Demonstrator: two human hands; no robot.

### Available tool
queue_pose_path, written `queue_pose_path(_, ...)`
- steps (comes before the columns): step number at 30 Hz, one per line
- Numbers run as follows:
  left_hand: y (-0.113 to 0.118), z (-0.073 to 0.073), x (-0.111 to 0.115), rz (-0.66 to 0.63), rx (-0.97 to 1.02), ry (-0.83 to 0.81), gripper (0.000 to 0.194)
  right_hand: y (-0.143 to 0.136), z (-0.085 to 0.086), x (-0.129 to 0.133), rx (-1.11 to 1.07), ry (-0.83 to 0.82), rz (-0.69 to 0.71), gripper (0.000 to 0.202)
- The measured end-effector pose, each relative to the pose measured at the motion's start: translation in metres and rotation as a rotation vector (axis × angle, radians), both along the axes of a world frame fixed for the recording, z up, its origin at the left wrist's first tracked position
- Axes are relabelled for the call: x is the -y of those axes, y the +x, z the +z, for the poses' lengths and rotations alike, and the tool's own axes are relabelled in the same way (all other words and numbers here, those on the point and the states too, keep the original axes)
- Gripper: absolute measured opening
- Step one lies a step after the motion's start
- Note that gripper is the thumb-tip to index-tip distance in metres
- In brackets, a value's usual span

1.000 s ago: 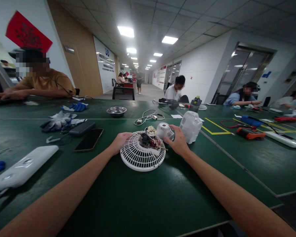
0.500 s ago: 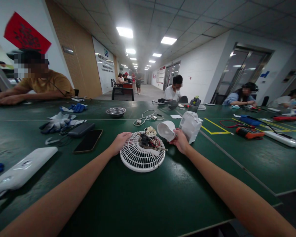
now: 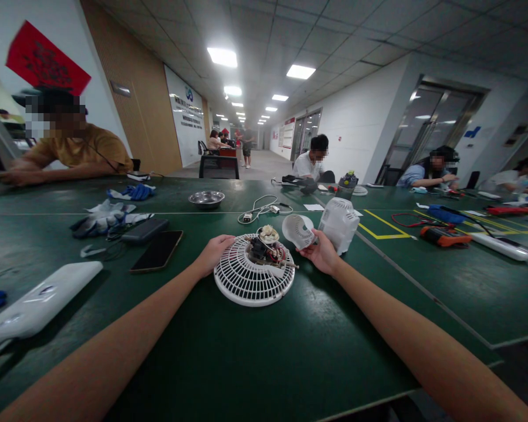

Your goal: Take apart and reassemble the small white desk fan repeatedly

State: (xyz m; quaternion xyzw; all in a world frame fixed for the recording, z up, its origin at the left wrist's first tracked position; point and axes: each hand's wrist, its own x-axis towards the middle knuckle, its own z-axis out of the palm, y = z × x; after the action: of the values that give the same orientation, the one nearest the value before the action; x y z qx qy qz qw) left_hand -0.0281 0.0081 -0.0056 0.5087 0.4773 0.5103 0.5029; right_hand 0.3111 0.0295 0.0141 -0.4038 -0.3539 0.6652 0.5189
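A round white fan grille (image 3: 250, 288) lies on the green table, with a motor and wires (image 3: 268, 249) at its centre. My left hand (image 3: 216, 253) holds the grille's upper left rim, its fingers closed on the edge. A white curved plastic cover (image 3: 294, 230) is raised off the table just right of the motor, gripped in my right hand (image 3: 322, 252). Slots and an opening show on the cover. Right behind that hand stands a white plastic housing (image 3: 339, 225).
Behind the grille are a white cable (image 3: 257, 212) and a metal bowl (image 3: 206, 200). To the left lie a phone (image 3: 157, 251), a power bank (image 3: 145, 230), gloves (image 3: 101, 220) and a white device (image 3: 44, 299). A multimeter (image 3: 445, 236) is at right. Several people sit around the table.
My right hand has turned the white cover, so its slotted side now shows. My left hand and the grille stay in place.
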Motion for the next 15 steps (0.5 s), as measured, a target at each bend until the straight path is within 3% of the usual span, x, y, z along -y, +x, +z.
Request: queue_pose_path(15, 0.0022, 0.0048, 0.0049, -0.008, -0.002, -0.012, 0.034, -0.0012, 0.002, 0.0023, 0.0, -0.003, 0.004, 0.029)
